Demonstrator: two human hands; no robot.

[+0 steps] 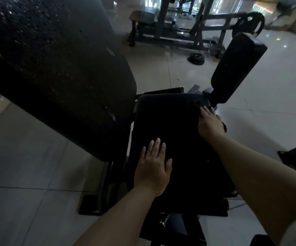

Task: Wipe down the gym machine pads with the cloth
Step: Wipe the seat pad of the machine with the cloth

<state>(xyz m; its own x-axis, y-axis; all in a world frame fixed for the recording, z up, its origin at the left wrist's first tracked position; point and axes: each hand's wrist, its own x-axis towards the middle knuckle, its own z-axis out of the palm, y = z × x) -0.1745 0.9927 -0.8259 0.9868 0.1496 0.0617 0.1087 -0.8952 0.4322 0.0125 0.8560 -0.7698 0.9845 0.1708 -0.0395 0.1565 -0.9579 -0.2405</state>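
Head view, dim gym. Left of seat pad (170, 125): big worn back pad (55, 64), tilted. On seat pad, near its front: left hand (153, 167), flat, fingers straight, holding nothing. At seat pad's right edge, farther back: right hand (209, 121), fingers curled over edge onto something dark; cloth not clearly made out. Right of seat pad: smaller upright pad (237, 68). Beyond seat pad: weight plates (196, 58) on floor.

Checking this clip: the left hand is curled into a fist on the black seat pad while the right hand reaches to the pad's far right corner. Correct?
Not quite. The head view shows the left hand lying flat, fingers straight, on the seat pad. The right hand is at the far right corner as stated.
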